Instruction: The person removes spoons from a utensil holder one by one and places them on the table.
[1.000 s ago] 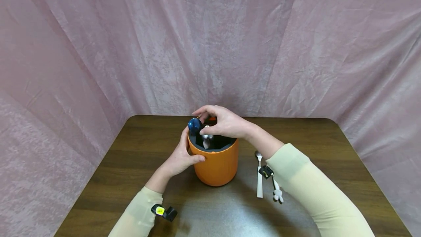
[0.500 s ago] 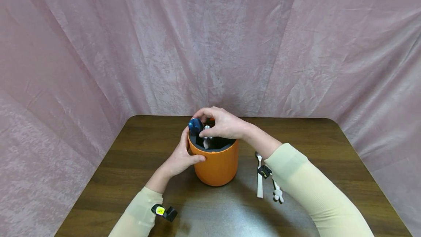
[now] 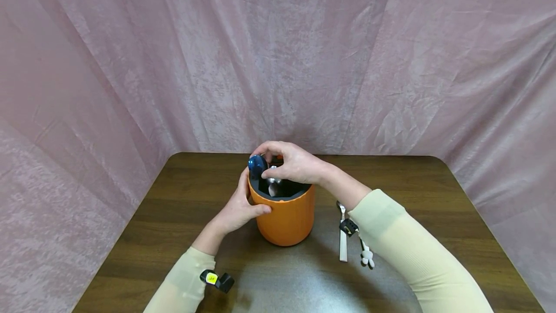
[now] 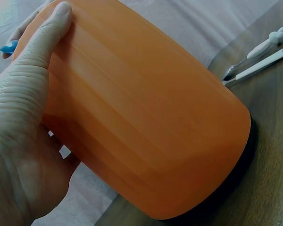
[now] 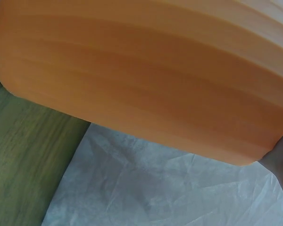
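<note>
My left hand (image 3: 240, 209) grips the side of an orange ribbed container (image 3: 285, 221) with a dark inside, its thumb lying across the front in the left wrist view. Over the container's mouth, my right hand (image 3: 293, 163) curls its fingers behind a shiny blue spoon (image 3: 257, 164) and has its thumb at the near side. That spoon's rounded end rises above the left rim; its lower part is hidden. A silver spoon (image 3: 272, 189) and other shiny pieces show inside, partly behind the right hand. Only the container's wall (image 5: 141, 80) fills most of the right wrist view.
Right of the container, a white-handled utensil (image 3: 343, 245) lies on the wooden table (image 3: 173, 235). Beside it lies another with a white rabbit-shaped handle end (image 3: 367, 257), partly under the right sleeve. A pink curtain (image 3: 278, 62) hangs behind the table.
The right hand's fingers have moved slightly left and curled in around the blue spoon, which has barely shifted. The left hand and the container have stayed put.
</note>
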Demonstrator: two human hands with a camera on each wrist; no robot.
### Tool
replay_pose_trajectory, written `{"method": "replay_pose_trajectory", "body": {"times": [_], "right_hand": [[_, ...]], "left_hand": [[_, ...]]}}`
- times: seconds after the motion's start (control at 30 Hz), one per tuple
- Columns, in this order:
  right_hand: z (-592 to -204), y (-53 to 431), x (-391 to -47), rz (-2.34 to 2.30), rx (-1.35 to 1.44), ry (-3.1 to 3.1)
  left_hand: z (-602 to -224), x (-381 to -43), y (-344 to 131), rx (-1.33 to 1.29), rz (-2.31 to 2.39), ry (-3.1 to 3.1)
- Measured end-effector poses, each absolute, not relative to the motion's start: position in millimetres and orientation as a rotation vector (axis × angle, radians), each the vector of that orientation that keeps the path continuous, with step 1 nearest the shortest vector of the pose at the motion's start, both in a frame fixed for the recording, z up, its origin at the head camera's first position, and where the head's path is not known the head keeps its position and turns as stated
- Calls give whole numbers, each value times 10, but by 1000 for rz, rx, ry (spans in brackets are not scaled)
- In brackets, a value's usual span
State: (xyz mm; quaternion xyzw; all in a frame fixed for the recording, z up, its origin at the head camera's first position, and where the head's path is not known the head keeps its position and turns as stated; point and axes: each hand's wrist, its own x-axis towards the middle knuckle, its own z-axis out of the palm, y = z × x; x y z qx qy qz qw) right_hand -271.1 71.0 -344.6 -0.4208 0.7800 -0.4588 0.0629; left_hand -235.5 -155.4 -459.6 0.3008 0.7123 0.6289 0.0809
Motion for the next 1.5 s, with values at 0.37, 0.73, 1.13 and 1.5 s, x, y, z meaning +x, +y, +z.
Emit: {"method": "replay_pose_trajectory", "body": {"times": [0.37,0.73,1.13,1.5], "right_hand": [[-3381,700,-2686,-1572,-1253,2198],[-3283,704,-2677,-1704,-1290,2153],[-3177,771,-2641,-1906,-1215,2152],[-3093,867,-2639,-2067,-1189,2102]], "left_hand": [[-4587,-2373,-1566,872,1874,2131],[-4588,-2400,-1557,907,1890,2140],[-4618,-2432,-1545,950,1902,2160],[-4617,-2441,-1549,974,1915,2152]]}}
